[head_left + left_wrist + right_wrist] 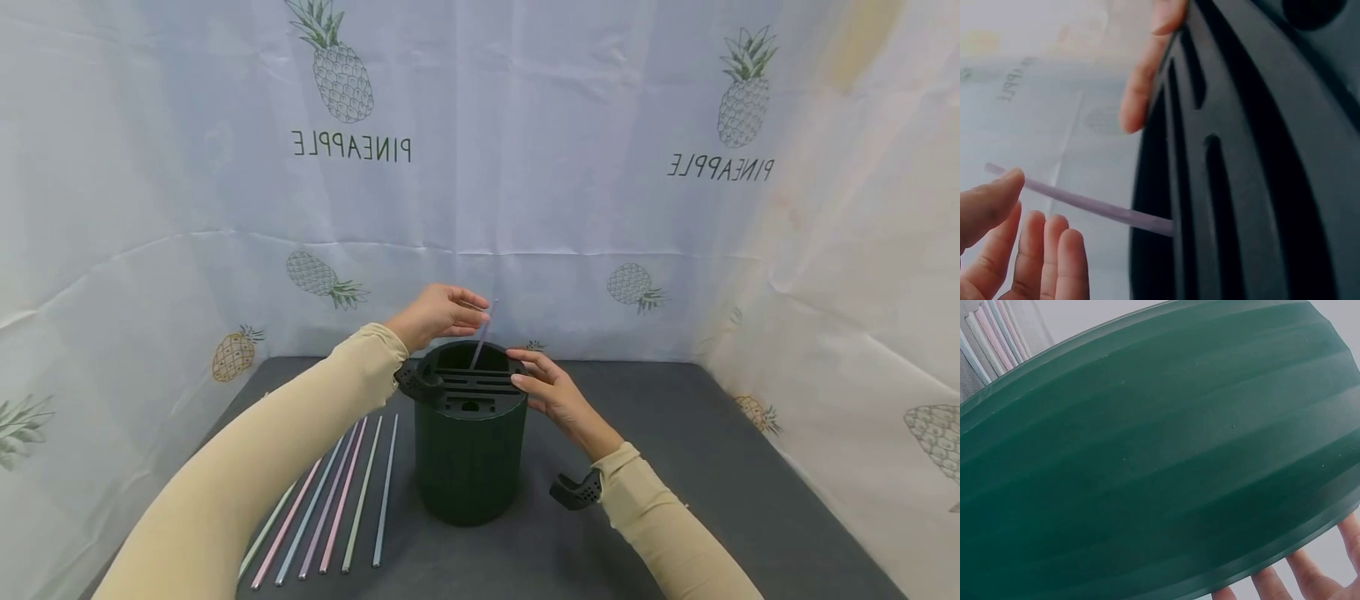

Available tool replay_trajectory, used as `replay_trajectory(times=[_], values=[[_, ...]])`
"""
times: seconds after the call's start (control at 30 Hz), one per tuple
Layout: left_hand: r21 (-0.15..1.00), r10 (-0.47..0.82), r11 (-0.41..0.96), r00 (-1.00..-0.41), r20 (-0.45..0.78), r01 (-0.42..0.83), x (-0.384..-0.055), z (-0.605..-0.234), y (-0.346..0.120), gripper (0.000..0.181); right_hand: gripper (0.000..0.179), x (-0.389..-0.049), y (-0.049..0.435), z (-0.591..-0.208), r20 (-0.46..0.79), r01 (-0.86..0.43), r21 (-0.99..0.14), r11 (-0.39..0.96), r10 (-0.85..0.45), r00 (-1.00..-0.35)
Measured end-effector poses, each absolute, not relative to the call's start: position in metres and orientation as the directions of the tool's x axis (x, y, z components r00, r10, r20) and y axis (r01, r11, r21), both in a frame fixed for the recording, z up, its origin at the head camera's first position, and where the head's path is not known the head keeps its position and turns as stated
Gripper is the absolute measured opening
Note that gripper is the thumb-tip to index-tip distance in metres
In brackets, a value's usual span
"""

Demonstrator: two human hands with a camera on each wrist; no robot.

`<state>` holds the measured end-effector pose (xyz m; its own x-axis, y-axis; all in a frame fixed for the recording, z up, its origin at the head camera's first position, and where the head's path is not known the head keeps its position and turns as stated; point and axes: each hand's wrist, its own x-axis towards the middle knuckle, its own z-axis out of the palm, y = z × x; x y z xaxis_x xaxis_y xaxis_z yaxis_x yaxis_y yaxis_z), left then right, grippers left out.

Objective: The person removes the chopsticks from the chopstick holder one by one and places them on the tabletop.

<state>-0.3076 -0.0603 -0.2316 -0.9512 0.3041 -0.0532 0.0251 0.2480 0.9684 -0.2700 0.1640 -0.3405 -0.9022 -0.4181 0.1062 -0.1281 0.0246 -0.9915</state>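
Note:
My left hand (pixel 447 317) pinches a purple chopstick (pixel 1104 210) between thumb and forefinger near its upper end; the other fingers are extended. The chopstick slants down into the large rear opening of a dark green, ribbed round knife block (pixel 468 467), so its lower end is hidden. At the block's right rim, my right hand (pixel 551 392) rests with thumb and fingers fairly straight, touching the side and top edge. In the right wrist view, spread fingers (pixel 1310 575) lie against the block's side. Slots (pixel 1222 206) cut across its black top.
Several pastel chopsticks (pixel 352 500) in pink, blue, green and purple lie side by side on the dark table (pixel 645 433), left of the block. Behind stands a white curtain (pixel 525 183) printed with pineapples.

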Motion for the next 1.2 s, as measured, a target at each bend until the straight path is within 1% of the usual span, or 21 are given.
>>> replay_trajectory(times=[0.13, 0.43, 0.57, 0.63, 0.77, 0.87, 0.93, 1.07, 1.13, 1.2], values=[[0.955, 0.324, 0.293, -0.944, -0.061, 0.039, -0.309, -0.234, -0.055, 0.034, 0.051, -0.270, 0.164, -0.340, 0.104, -0.131, -0.991, 0.034, -0.419, -0.902], [0.941, 0.328, 0.337, -0.940, -0.087, 0.030, -0.310, -0.236, -0.054, 0.040, 0.050, -0.269, 0.164, -0.340, 0.105, -0.133, -0.990, 0.036, -0.421, -0.901], [0.942, 0.331, 0.333, -0.941, -0.073, 0.044, -0.309, -0.236, -0.056, 0.040, 0.050, -0.270, 0.164, -0.341, 0.106, -0.131, -0.991, 0.032, -0.420, -0.901], [0.950, 0.325, 0.307, -0.945, -0.045, 0.060, -0.308, -0.235, -0.058, 0.037, 0.050, -0.270, 0.164, -0.341, 0.105, -0.131, -0.991, 0.032, -0.419, -0.902], [0.973, 0.283, 0.206, -0.958, 0.040, 0.102, -0.303, -0.226, -0.066, 0.031, 0.050, -0.269, 0.164, -0.341, 0.104, -0.133, -0.990, 0.040, -0.417, -0.903], [0.985, 0.241, 0.086, -0.963, 0.123, 0.148, -0.297, -0.214, -0.074, 0.025, 0.051, -0.268, 0.165, -0.342, 0.108, -0.139, -0.989, 0.045, -0.419, -0.902], [0.982, 0.203, -0.020, -0.961, 0.188, 0.188, -0.293, -0.203, -0.082, 0.020, 0.051, -0.268, 0.165, -0.342, 0.112, -0.142, -0.989, 0.043, -0.419, -0.901], [0.922, 0.088, -0.255, -0.943, 0.322, 0.291, -0.285, -0.179, -0.104, 0.013, 0.051, -0.267, 0.165, -0.341, 0.119, -0.150, -0.988, 0.040, -0.422, -0.899], [0.872, 0.025, -0.358, -0.930, 0.368, 0.335, -0.281, -0.168, -0.120, 0.014, 0.051, -0.267, 0.165, -0.341, 0.123, -0.154, -0.987, 0.040, -0.425, -0.897], [0.821, -0.048, -0.436, -0.920, 0.388, 0.369, -0.276, -0.161, -0.136, 0.015, 0.051, -0.267, 0.166, -0.341, 0.126, -0.158, -0.987, 0.041, -0.430, -0.894]])
